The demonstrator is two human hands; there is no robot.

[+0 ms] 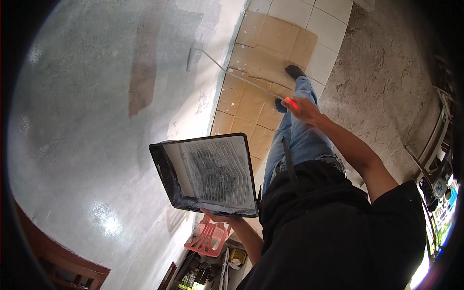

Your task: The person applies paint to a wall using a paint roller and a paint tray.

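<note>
1. The right hand (305,112) was closed around the orange-red handle (291,103) of a paint roller (241,79), its fingers wrapped tight.
2. The roller's thin metal rod ran from that fist toward the wall (87,106), ending in a narrow roller head (189,59) at the wall's surface; whether it touched could not be told.
3. The left hand (216,216) gripped the lower edge of a black paint tray (244,169); most of its fingers were hidden behind the tray, so their exact spread could not be told.
4. The tray was tilted between wall and body, its ribbed slope smeared with whitish-grey paint.
5. The wall was mottled grey, with a brownish band (143,72) on it.
6. Flattened cardboard (275,43) lay along the wall's foot, over white floor tiles (328,29); the person's dark-socked feet (294,72) were on it.
7. A pink plastic chair (208,239) stood beyond the left hand.
</note>
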